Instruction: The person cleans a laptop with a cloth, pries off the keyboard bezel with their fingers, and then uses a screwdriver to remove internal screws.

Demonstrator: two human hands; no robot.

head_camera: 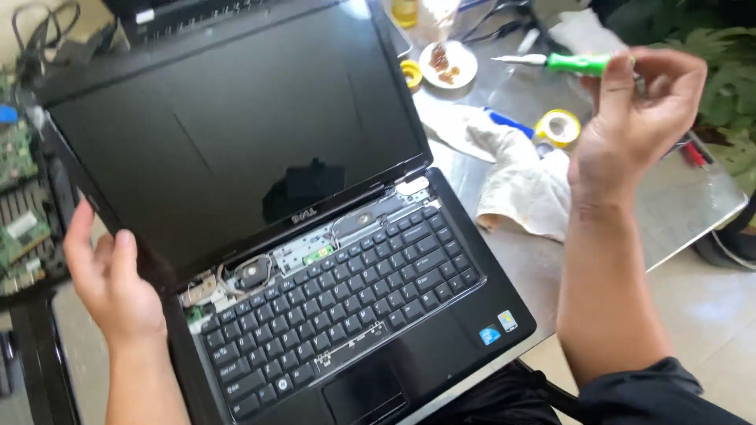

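Above the right rear corner of an open black laptop (299, 236), a person's right hand (630, 118) is raised with its fingers pinched together on the green handle of a small screwdriver (563, 63), the pale metal shaft pointing left, level with the tabletop. The laptop sits slanted on a shiny metal table (677, 197), its dark screen tilted back and the strip above the keyboard (339, 303) removed, so that hinges, wires and a small green board show. At the laptop's left edge, the left hand (110, 283) rests against the lower left corner of the screen frame, fingers loosely spread and thumb up, closed on nothing that can be seen. Right of the laptop lies a crumpled off-white cloth (512, 173), with a roll of yellow tape (557, 127) just behind it. Farther back from the laptop stands a small white dish (449, 63) holding brownish bits, a second yellow roll (411, 75) beside it. Left of the laptop, bare green circuit boards (20, 189) lie on a dark stand.
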